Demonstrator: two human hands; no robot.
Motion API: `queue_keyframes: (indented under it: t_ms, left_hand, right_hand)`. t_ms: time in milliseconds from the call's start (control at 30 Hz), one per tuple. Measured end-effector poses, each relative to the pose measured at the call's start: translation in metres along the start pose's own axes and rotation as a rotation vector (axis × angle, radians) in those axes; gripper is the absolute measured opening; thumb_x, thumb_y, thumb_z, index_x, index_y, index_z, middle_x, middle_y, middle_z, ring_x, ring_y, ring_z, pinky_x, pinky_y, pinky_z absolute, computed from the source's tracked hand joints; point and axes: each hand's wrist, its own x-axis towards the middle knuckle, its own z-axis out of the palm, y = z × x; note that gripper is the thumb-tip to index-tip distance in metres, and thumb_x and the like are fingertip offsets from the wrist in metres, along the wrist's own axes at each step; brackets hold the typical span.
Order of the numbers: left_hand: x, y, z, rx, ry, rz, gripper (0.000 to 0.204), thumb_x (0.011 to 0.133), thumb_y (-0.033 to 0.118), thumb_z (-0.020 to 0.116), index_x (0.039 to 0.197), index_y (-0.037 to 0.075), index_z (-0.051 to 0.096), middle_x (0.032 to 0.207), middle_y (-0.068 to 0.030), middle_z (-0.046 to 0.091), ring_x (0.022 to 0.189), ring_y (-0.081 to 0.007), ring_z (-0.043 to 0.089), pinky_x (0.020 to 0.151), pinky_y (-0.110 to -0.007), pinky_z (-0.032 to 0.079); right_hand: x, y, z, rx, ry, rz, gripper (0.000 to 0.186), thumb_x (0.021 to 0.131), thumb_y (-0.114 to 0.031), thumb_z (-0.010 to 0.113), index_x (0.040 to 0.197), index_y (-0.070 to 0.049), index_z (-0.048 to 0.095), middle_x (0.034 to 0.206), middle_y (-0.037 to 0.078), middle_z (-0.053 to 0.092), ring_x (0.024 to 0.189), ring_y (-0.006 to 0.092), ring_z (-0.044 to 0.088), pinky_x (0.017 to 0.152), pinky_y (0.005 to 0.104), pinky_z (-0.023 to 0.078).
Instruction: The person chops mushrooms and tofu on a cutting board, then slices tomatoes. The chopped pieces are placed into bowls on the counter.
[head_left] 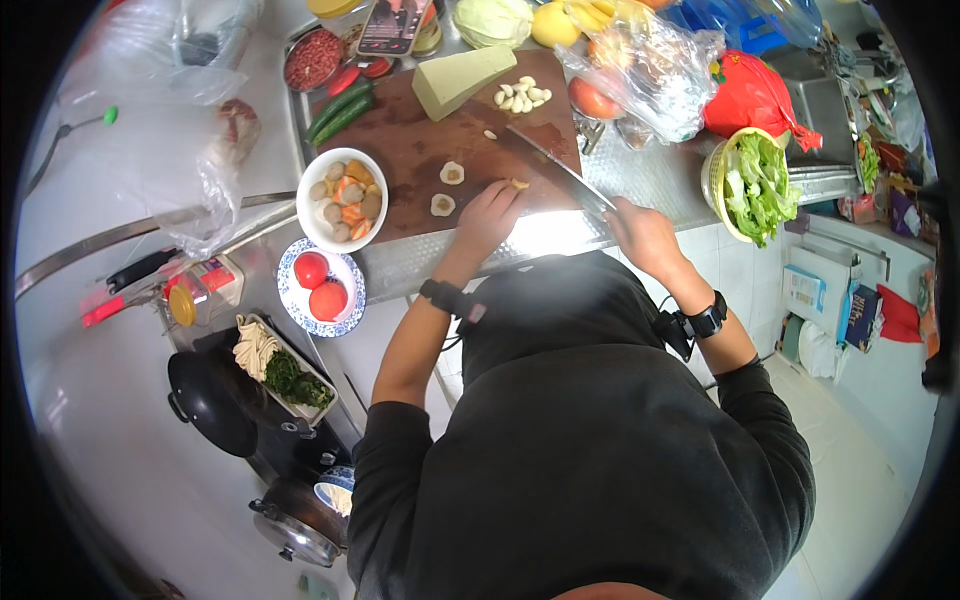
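Note:
A knife (560, 167) with a long blade slants over the right part of the brown cutting board (410, 130). My right hand (643, 238) is closed around its handle at the board's near right corner. Fingers bent, my left hand (490, 217) rests at the board's near edge and pinches a small tan piece (519, 184), too small to name surely. Left of it lie two pale round slices, a far slice (452, 173) and a near slice (442, 205). Peeled garlic cloves (522, 96) form a pile farther back, with a single clove (490, 134) apart from them.
On the board also lie a pale green block (462, 80) and cucumbers (341, 112). A white bowl (306, 190) of cut food and a plate (290, 300) of tomatoes stand left. A lettuce basket (713, 180) stands right; bagged fruit (650, 75) is behind. A phone (392, 25) leans at the back.

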Motion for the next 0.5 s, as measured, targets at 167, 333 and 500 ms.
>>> queue_keyframes:
  t_ms: [167, 333, 500]
  left_hand:
    - [-0.002, 0.002, -0.002, -0.034, 0.066, 0.020, 0.027, 0.074, 0.008, 0.065, 0.100, 0.003, 0.067, 0.104, -0.0090, 0.063, 0.099, -0.0273, 0.060, 0.082, -0.035, 0.052]
    - [-0.001, 0.002, 0.002, -0.014, 0.141, 0.019, 0.026, 0.073, 0.007, 0.066, 0.098, 0.007, 0.067, 0.103, -0.0065, 0.064, 0.095, -0.0239, 0.061, 0.079, -0.034, 0.052]
    - [-0.004, -0.002, 0.007, -0.030, 0.130, 0.007, 0.025, 0.073, 0.007, 0.066, 0.098, 0.008, 0.068, 0.098, -0.0051, 0.065, 0.093, -0.0230, 0.061, 0.078, -0.033, 0.052]
  right_hand:
    - [-0.007, -0.009, 0.001, -0.078, -0.047, -0.101, 0.018, 0.092, -0.022, 0.055, 0.102, -0.007, 0.055, 0.071, 0.017, 0.063, 0.064, 0.0380, 0.062, 0.056, 0.0480, 0.050]
    - [-0.014, -0.016, -0.005, -0.126, -0.082, -0.144, 0.021, 0.087, -0.016, 0.055, 0.106, -0.006, 0.053, 0.071, 0.016, 0.061, 0.063, 0.0390, 0.060, 0.055, 0.0485, 0.047]
    - [-0.010, -0.012, -0.014, -0.207, -0.163, -0.159, 0.025, 0.083, -0.011, 0.054, 0.107, -0.005, 0.053, 0.072, 0.016, 0.062, 0.063, 0.0382, 0.061, 0.054, 0.0488, 0.047]
